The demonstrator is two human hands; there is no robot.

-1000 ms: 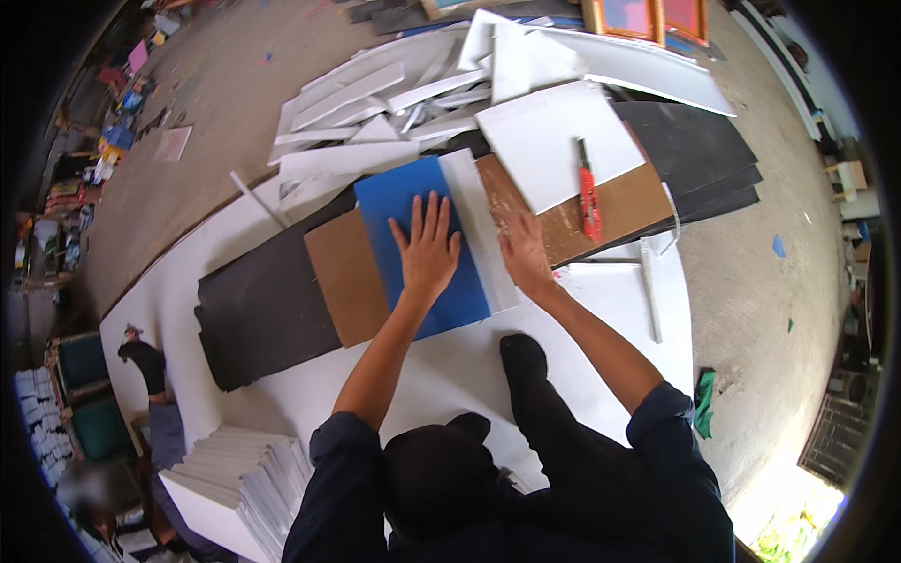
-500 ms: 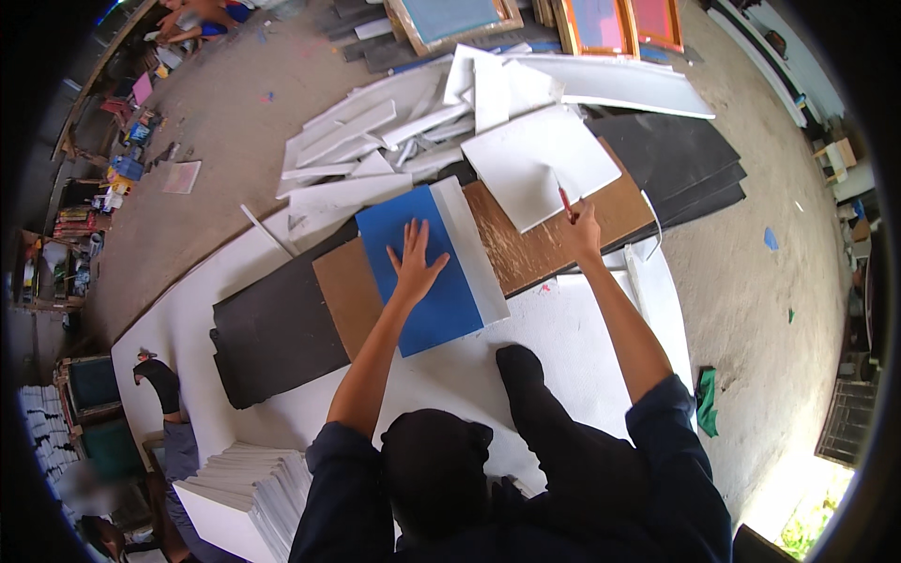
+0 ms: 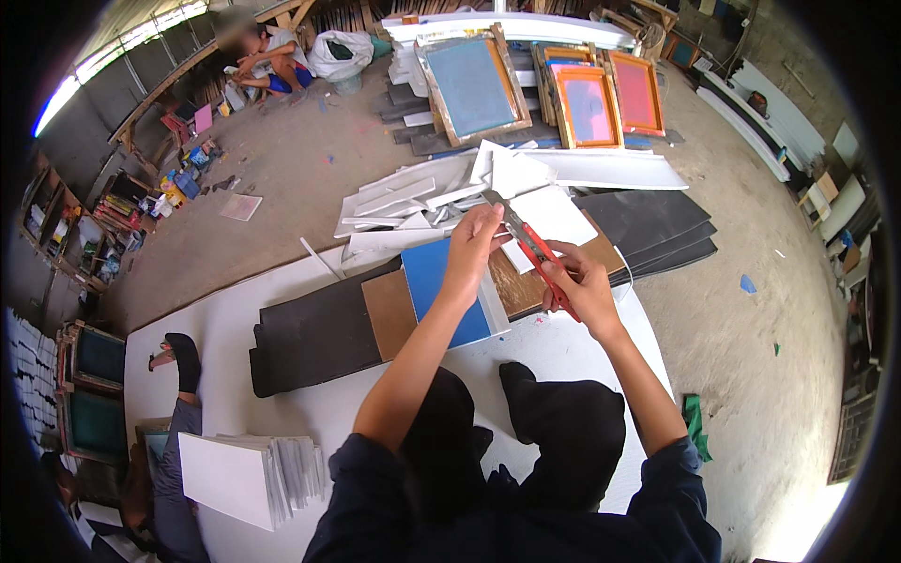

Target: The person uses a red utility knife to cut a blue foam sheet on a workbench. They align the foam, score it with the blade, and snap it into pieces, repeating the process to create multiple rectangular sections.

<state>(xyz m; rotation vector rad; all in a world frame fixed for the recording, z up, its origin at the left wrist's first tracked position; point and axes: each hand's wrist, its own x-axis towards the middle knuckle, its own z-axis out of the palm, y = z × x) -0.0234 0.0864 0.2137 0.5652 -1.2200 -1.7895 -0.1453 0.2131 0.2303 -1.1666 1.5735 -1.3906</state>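
Daylit; dimmer left of large, flat, white floor sheet (image 3: 225, 375). Narrow white strip opening (image 3: 56, 105) glares far beyond sheet's left; grey concrete floor (image 3: 741, 357) burns out right of sheet's near end. Straight edges bow; fisheye rim black.

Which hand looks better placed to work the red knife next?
Probably the right hand: it holds the red knife by the handle end, while the left hand is up by the metal end.
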